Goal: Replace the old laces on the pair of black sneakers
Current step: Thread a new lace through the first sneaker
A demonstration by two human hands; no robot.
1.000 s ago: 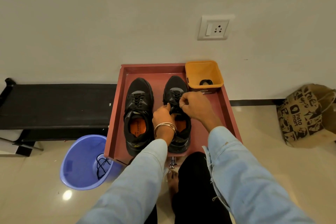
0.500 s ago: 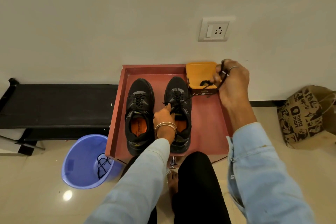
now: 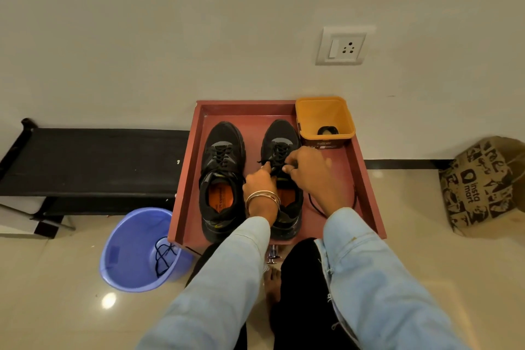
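Both hands work the right sneaker (image 3: 281, 150): left hand (image 3: 260, 182) pinches the lace (image 3: 264, 162) taut, right hand (image 3: 305, 163) pinches its other end (image 3: 315, 207), likely threading the upper eyelets.

Both hands meet over the right sneaker (image 3: 279, 139), covering its middle eyelets and most of its tongue; the left hand (image 3: 260, 182) and right hand (image 3: 308, 167) hide the fingertips at the black lace (image 3: 265, 162), so the exact grip cannot be made out. A loop of lace on the red tray (image 3: 366, 185) runs beneath the right sleeve (image 3: 369, 270) and out of sight. The small dark item in the orange tub (image 3: 315, 113) is too small to identify. The printed paper bag (image 3: 483, 187) is cropped by the right edge, the black bench (image 3: 85, 162) by the left, and both sleeves by the bottom edge
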